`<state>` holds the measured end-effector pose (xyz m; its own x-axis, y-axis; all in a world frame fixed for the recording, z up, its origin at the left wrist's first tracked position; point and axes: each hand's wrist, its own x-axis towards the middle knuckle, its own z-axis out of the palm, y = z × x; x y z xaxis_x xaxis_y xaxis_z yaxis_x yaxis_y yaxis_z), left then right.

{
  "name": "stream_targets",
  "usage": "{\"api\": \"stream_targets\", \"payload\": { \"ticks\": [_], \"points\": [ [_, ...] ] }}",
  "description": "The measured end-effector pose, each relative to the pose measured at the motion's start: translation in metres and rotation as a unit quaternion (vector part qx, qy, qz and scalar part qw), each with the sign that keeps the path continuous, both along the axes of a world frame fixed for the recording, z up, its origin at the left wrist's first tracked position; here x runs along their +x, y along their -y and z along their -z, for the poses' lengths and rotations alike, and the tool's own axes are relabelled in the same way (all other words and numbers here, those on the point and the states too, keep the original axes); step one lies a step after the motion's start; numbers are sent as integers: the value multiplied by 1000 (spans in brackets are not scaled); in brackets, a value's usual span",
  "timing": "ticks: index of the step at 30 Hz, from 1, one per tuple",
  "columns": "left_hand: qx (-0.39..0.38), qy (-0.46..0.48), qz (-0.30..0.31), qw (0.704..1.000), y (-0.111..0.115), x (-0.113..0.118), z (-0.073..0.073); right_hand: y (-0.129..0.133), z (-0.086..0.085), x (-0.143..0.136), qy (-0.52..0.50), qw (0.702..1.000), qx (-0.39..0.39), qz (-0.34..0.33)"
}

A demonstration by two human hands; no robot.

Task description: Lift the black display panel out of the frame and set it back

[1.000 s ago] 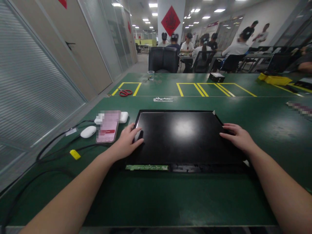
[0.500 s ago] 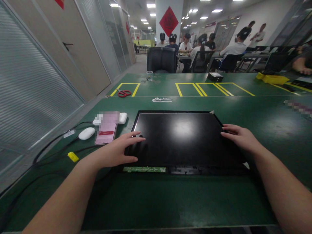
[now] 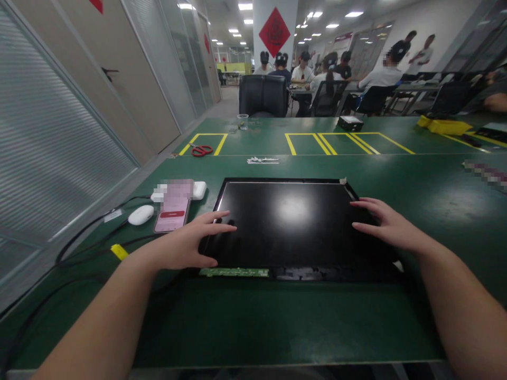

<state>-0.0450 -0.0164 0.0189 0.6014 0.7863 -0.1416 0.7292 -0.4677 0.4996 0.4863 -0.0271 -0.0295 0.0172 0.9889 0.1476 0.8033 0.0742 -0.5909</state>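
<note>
A black LCD screen panel lies flat on the green table in front of me. Along its near edge runs a narrow green circuit board. My left hand is at the panel's left edge, fingers spread and reaching over the glass. Over the right edge, my right hand has its fingers apart, tips above the dark surface. Whether either hand's fingertips touch the panel I cannot tell. Small pieces of pale tape show at the panel's far right corner, and a pale bit shows by the near right corner.
Left of the panel are a phone, a white mouse-like object and black cables with a yellow tag. Beyond lie red-handled scissors, white strips, a clear cup and a black box. People sit farther back.
My right hand has moved slightly left over the panel, and its fingers have spread wider. My left hand has barely shifted. The panel stays in nearly the same place.
</note>
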Motion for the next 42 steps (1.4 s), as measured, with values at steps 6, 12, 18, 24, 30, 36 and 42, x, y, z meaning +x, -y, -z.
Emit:
{"api": "stream_targets", "payload": {
  "ticks": [6,12,18,24,30,36,42],
  "points": [
    [1,-3,19,1000,2,1,-2,11,-8,-15,78,994,-25,-76],
    [22,-19,25,999,6,2,0,12,-9,-17,108,990,-17,-83],
    [28,-52,36,998,13,9,-10,7,2,-1,147,986,-15,-75],
    [22,-72,25,997,13,10,-14,1,4,9,153,987,-36,-16],
    [20,-103,-28,994,11,8,-16,2,-8,0,140,985,-98,39],
    [36,-131,-50,990,13,11,-21,3,-14,-5,145,982,-106,60],
    [40,-139,-38,989,15,15,-24,3,-11,-3,152,982,-94,59]
  ]
}}
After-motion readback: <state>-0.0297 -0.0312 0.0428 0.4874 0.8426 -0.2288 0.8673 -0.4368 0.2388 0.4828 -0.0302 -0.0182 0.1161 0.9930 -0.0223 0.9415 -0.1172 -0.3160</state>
